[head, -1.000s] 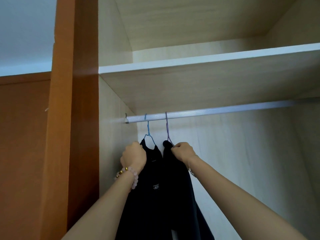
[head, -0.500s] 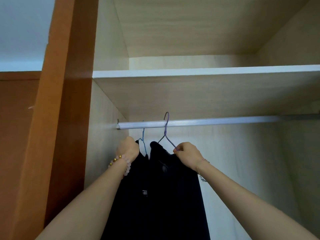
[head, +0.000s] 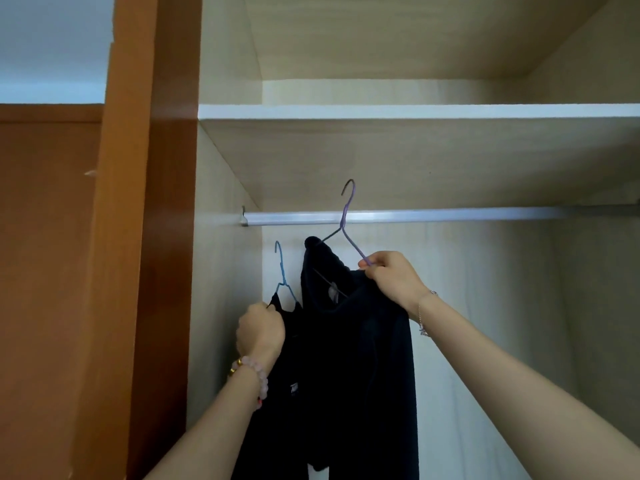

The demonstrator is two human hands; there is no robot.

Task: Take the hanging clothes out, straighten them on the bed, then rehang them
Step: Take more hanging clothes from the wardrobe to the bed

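Clothes (head: pixel 363 375), dark, hang at six o'clock from both grips; we note the right hand (head: pixel 393 280) pinching the purple hanger (head: pixel 344 213), hook at eleven o'clock across the rail (head: pixel 450 215), left hand (head: pixel 261 329) clutching the blue hanger (head: pixel 281 268) below it.

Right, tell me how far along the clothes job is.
Done: the blue hanger hangs below the rail, unhooked. In hand: the right hand holds the purple hanger, hook above the rail; the left hand grips the blue one. Left: straightening, rehanging.
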